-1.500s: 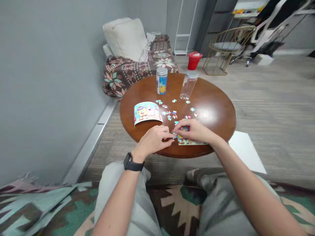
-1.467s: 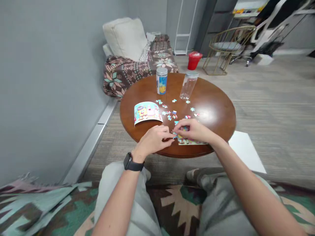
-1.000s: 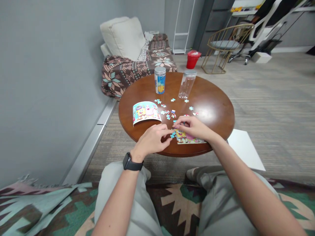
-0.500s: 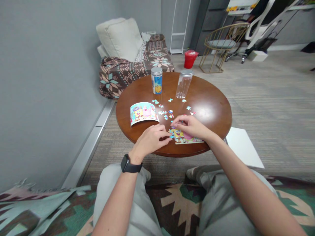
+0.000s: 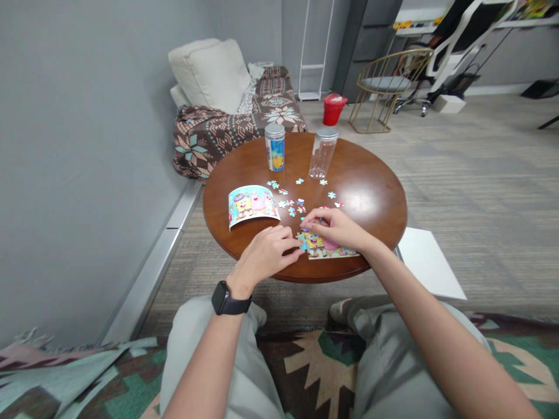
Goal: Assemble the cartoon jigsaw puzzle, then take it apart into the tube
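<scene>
My left hand [image 5: 266, 256] rests at the near edge of the round brown wooden table [image 5: 375, 192], at about 6 o'clock on its top, fingers curled in with the tips pinched around a small blue jigsaw piece [image 5: 302, 238] at the left edge of the partly built colourful cartoon puzzle [image 5: 329, 249]. A black watch [image 5: 227, 299] sits on that wrist. My right hand [image 5: 334, 227] lies over the top of the same puzzle, fingers bent and pressed down on its upper left part; the tips look closed together, but I cannot tell whether they hold a piece of their own. The two hands are just beside each other, nearly touching at the fingertips.

From the puzzle, at about 10 o'clock, lies a curled printed picture sheet with cartoon figures [image 5: 252, 203]. Loose small puzzle pieces [image 5: 292, 205] are scattered between the sheet and my right hand, with more at 12 o'clock toward the table's middle. Further back at 11 o'clock stands a blue printed canister with a silver lid [image 5: 275, 147], upright, and near it at 12 o'clock a clear plastic jar with a silver lid [image 5: 323, 152], also upright. A white flat board [image 5: 430, 265] lies on the floor at 3 o'clock, beside the table.
</scene>
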### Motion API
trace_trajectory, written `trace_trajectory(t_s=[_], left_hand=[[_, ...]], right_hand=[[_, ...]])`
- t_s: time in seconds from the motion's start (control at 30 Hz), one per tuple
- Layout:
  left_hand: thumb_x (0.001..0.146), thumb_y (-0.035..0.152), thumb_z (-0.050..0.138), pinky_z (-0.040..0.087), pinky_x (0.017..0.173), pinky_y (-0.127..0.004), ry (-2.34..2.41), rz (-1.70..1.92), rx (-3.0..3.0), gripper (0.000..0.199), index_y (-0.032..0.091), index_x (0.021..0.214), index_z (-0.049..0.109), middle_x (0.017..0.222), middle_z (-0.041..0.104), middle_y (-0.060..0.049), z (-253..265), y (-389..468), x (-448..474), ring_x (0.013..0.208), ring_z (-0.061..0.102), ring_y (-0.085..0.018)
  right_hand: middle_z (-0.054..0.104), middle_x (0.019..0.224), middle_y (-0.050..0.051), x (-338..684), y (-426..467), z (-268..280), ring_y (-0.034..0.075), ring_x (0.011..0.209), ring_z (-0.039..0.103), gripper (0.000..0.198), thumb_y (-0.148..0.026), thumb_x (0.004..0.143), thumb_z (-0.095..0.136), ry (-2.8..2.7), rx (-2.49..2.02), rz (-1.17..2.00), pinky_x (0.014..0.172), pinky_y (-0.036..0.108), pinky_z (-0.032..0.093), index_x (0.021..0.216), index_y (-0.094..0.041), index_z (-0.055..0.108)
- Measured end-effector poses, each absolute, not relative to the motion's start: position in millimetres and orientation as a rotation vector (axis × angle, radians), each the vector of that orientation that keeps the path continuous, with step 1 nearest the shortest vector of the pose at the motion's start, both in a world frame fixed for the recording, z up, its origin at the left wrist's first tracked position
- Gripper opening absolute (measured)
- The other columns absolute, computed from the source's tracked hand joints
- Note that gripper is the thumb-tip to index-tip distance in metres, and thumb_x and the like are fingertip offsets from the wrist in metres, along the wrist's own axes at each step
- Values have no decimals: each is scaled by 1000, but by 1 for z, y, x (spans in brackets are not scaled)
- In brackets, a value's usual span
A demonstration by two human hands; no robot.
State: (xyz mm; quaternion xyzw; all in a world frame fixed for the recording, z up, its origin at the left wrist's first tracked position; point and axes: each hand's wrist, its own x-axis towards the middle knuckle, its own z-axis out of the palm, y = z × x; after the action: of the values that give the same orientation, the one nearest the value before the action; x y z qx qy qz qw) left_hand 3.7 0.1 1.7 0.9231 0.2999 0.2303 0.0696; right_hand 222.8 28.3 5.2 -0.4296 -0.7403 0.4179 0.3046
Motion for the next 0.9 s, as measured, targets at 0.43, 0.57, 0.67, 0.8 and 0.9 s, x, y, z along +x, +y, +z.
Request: trace_trajectory(t_s=[0.43,0.57,0.67,0.8,0.9], left_hand=[[94,26,57,46,74,-30,938,644,2753,15,17,93,69,81,61,-3,4,-2,4,77,56,-16],[89,26,64,47,72,-30,958,670,2651,13,17,98,65,82,61,-2,6,-2,4,77,56,-17],[85,28,68,49,78,-33,1024,689,2593,21,17,102,62,90,62,-3,6,-2,3,84,57,-19],[83,29,70,50,88,-38,1061,701,2560,30,18,110,61,107,62,-6,4,-1,3,98,59,-22],[84,28,69,48,92,-40,1036,695,2577,28,20,110,63,114,64,-7,3,0,3,104,60,-23]], right_hand=[[71,83,4,222,28,5,17,76,60,27,-43,83,63,-1932,-1144,1126,72,31,46,88,-18,73],[71,84,5,222,28,6,17,78,60,25,-41,82,65,-1864,-1118,1189,75,32,47,87,-18,73],[70,85,4,222,27,9,16,78,60,25,-42,80,67,-1736,-1097,1250,74,31,47,86,-18,71],[67,82,2,222,26,11,13,71,56,29,-47,77,68,-1561,-1122,1283,65,27,44,85,-19,69],[58,69,-2,223,29,8,10,58,46,30,-47,75,69,-1409,-1131,1291,54,24,35,85,-19,68]])
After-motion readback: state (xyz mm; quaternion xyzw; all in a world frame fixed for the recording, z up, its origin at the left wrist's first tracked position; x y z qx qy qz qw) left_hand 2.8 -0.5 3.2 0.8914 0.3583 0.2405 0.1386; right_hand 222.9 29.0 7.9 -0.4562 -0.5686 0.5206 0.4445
